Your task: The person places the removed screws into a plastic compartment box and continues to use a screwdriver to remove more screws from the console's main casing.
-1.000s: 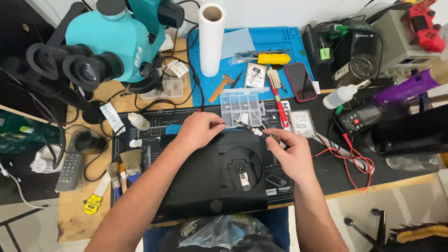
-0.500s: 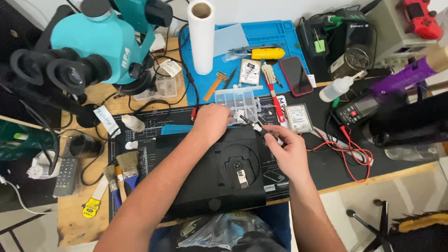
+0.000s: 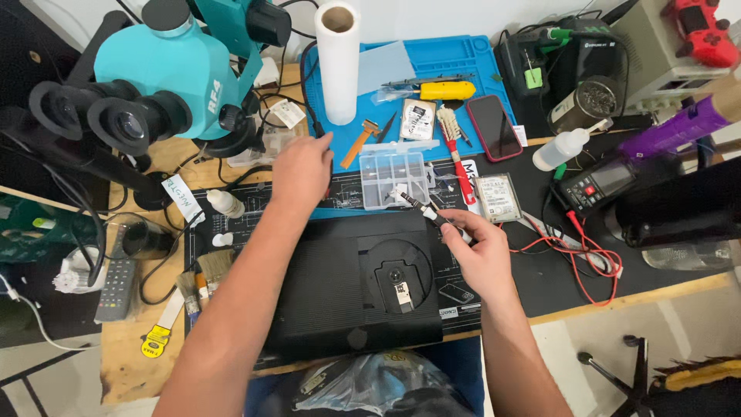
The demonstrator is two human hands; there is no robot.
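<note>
Holding: my right hand (image 3: 482,251) has its grip closed on a slim dark screwdriver (image 3: 426,211), tip aimed at the clear parts box (image 3: 395,177).
Left hand: my left hand (image 3: 302,171) hangs with fingers spread and nothing in them, above the near edge of the blue mat (image 3: 463,58) and just beside the box.
Console: the black console (image 3: 363,286) lies flat in front of me with its round disc bay showing, its far edge just beside the box.
Risk, small parts: I judge a nudge of the box by either hand could tip it and scatter what is in the compartments among the clutter.
Risk, tip: a slip of the driver could scratch the console lid, since the tip hovers just past its far edge.
Risk, leads: the red test leads (image 3: 575,247) trail near my right wrist and could snag.
Surface: a wooden worktop (image 3: 127,371) under a black mat, crowded with a teal microscope (image 3: 166,73), a paper roll (image 3: 338,58), brushes and bottles.
Room: pale floor below, a chair base at right.
</note>
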